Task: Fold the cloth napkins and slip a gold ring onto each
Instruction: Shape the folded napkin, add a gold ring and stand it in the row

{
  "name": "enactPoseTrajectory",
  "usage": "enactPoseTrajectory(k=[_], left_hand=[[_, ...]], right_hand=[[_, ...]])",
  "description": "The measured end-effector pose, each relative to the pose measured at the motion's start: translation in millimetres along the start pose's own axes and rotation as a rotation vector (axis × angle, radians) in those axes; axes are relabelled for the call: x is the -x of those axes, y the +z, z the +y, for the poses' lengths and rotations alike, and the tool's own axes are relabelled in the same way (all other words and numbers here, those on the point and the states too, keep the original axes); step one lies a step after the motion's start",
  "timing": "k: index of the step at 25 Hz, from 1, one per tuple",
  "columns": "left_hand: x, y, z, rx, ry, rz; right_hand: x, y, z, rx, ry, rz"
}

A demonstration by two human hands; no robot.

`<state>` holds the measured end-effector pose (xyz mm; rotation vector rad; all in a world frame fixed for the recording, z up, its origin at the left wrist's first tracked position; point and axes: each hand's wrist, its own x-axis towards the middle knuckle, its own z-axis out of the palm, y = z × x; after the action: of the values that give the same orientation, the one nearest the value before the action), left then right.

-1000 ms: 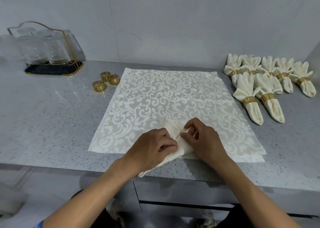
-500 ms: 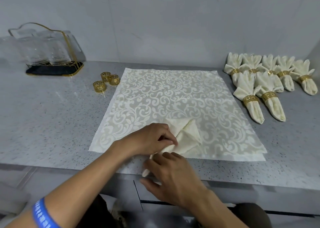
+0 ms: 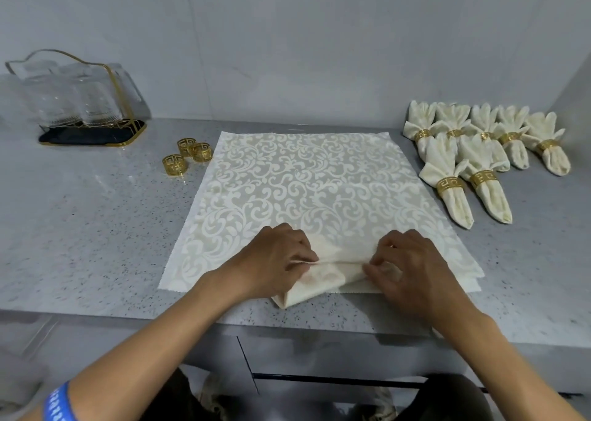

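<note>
The cream cloth napkin (image 3: 332, 275) under work lies partly folded at the near edge of the damask placemat (image 3: 307, 183), its lower corner overhanging that edge onto the speckled grey countertop (image 3: 89, 228). A horizontal crease runs across the napkin between the two hands.

The left hand (image 3: 275, 257) rests on the napkin's left end, fingers curled, pinching the fold line between thumb and fingertips. The right hand (image 3: 409, 267) sits on the napkin's right end, fingers likewise curled and pinching the fabric at the crease (the exact fingertip contact is partly hidden by the knuckles). Both hands therefore grip the napkin. A blue wristband (image 3: 59, 403) shows on the left forearm.

The placemat, with a pale scroll pattern, lies flat on the countertop. To the left of the placemat's far corner stand three loose gold rings (image 3: 188, 158), two touching each other nearer the mat and one just beside them, nearer the viewer. Farther left of the placemat, against the wall, is a gold-wire glass rack (image 3: 92, 107) on a dark base, holding clear glasses.

To the right of the placemat lie seven finished napkins (image 3: 479, 151), each rolled, fanned at the top and banded with a gold ring: five in a row toward the wall, two nearer, just beside the placemat's right edge. The finished pieces overlap or touch one another.
</note>
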<state>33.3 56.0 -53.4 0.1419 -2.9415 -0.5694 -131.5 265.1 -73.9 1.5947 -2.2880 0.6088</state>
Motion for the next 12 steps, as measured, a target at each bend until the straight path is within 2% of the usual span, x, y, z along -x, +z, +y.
enactPoseTrajectory(k=[2,4,7,9,12], left_hand=[[5.9,-1.7,-6.6,0.13,-0.054,-0.012],[10.4,-1.4,-9.8,0.106,-0.063,0.024],[13.4,2.5,-12.5,0.011,-0.078,0.12],[14.0,4.7,-13.4,0.027,-0.105,0.14],[16.6,6.8,-15.1,0.047,-0.122,0.188]], right_hand=[[1.0,4.2,-0.8,0.059,0.013,-0.009],[1.5,3.6,-2.1,0.084,0.029,-0.019],[-4.3,5.6,-22.9,0.139,-0.154,-0.04],[-7.0,10.2,-37.9,0.095,-0.245,-0.112],[-6.7,11.6,-36.0,-0.018,-0.226,-0.166]])
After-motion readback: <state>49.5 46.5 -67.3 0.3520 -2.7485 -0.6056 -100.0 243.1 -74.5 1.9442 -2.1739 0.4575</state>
